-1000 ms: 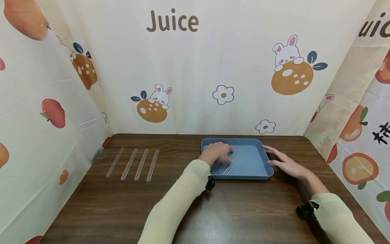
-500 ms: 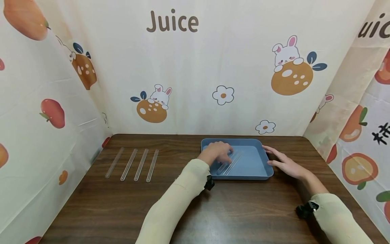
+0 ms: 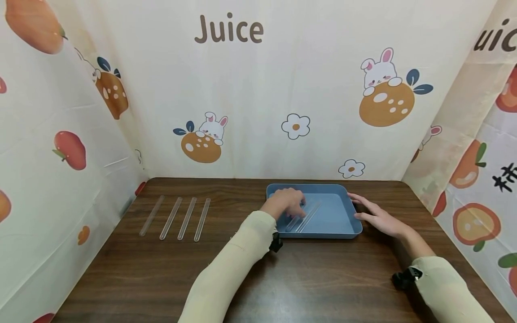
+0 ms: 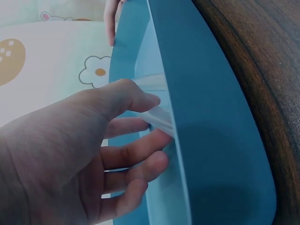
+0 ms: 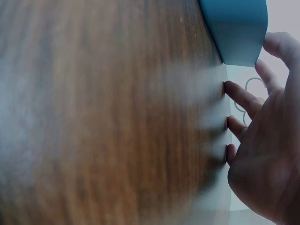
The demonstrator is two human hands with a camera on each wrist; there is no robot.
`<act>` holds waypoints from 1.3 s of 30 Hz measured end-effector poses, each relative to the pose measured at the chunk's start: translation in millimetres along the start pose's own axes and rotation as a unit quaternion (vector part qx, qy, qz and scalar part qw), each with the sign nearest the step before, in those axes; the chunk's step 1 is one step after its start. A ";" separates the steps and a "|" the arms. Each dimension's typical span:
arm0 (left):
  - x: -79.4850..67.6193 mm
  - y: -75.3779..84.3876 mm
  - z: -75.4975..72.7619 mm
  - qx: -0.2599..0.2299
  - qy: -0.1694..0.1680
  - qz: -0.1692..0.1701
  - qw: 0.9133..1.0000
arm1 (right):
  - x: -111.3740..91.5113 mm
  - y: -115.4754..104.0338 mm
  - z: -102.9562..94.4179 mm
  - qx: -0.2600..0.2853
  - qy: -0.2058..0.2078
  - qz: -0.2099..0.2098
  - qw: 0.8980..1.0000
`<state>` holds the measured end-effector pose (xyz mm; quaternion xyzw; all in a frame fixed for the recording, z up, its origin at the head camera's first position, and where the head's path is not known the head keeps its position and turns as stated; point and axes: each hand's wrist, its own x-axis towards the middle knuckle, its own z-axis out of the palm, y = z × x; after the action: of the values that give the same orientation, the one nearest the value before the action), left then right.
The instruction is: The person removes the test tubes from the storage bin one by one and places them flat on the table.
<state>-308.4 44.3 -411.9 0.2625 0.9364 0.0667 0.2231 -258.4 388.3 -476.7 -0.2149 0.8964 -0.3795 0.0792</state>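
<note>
A blue tray (image 3: 333,220) stands at the back right of the table, with a few clear test tubes (image 3: 308,218) lying slantwise in its left part. My left hand (image 3: 286,202) reaches into the tray from the left. In the left wrist view, its thumb and forefinger pinch a clear test tube (image 4: 161,119) behind the tray's wall; the tube's far part is hidden. My right hand (image 3: 379,217) touches the tray's right side with its thumb and forefinger. In the right wrist view, the other fingertips (image 5: 229,123) rest on the table beside the tray's corner (image 5: 239,42).
Several clear test tubes (image 3: 187,219) lie in a spaced row at the left of the dark wooden table (image 3: 323,278). A printed cloth (image 3: 258,89) hangs behind the table and along both sides.
My left hand has shifted slightly left inside the tray, and the tube by its fingers has moved slightly left too. The right hand keeps its place at the tray's side.
</note>
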 end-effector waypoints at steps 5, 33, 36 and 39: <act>-0.3 -1.3 2.6 -0.001 0.021 0.003 1.000 | 0.1 0.4 0.0 0.004 -0.002 0.002 1.000; -22.0 -4.3 -6.6 -0.009 0.069 0.002 0.998 | 0.4 0.0 -1.0 0.000 -0.003 0.008 1.000; -24.1 -6.3 -5.3 -0.003 0.077 -0.006 0.997 | 0.8 -0.1 -0.5 0.000 -0.002 0.005 1.000; -25.5 -9.4 -3.9 0.000 0.084 -0.012 0.996 | 1.0 0.4 0.0 0.001 0.000 0.003 1.000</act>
<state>-295.1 23.0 -400.9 0.2451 0.9549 0.0859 0.1442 -259.5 388.1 -477.0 -0.2122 0.8968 -0.3797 0.0808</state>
